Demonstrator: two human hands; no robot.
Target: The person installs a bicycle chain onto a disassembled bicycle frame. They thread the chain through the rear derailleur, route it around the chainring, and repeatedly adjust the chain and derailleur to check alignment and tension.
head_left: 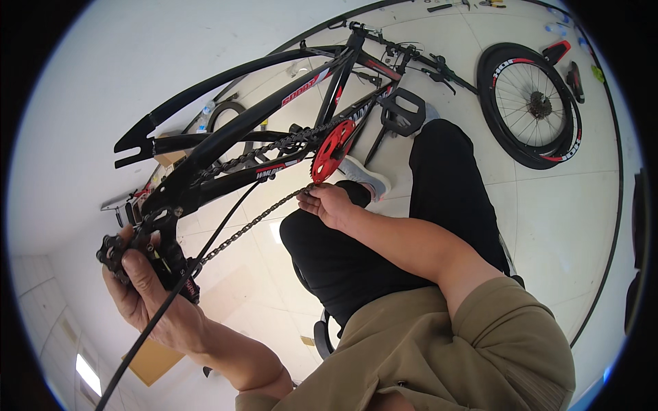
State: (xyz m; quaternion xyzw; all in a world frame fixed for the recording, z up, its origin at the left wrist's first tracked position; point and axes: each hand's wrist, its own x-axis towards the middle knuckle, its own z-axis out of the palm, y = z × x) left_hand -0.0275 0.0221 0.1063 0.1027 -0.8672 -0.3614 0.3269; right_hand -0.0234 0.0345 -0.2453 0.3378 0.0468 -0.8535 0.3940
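A black bicycle frame (236,130) with red and white markings stretches across the view, its rear dropouts toward the left. My left hand (164,318) is closed around the black rear derailleur (170,257), thumb across its cage near the small pulley wheel. From the derailleur a bicycle chain (250,225) runs up to the right, beneath the red chainring (332,152). There my right hand (332,205) pinches the chain between thumb and fingers, just below the chainring's lower edge. A black cable (163,308) passes in front of the left wrist. The black pedal (402,112) sits above my knee.
A wheel (488,106) with a rear cassette lies on the tiled floor at right, near a red and black part (556,51). A hammer (449,6), pliers (491,3) and bottles (555,29) lie farther off. Cardboard (152,361) is at lower left.
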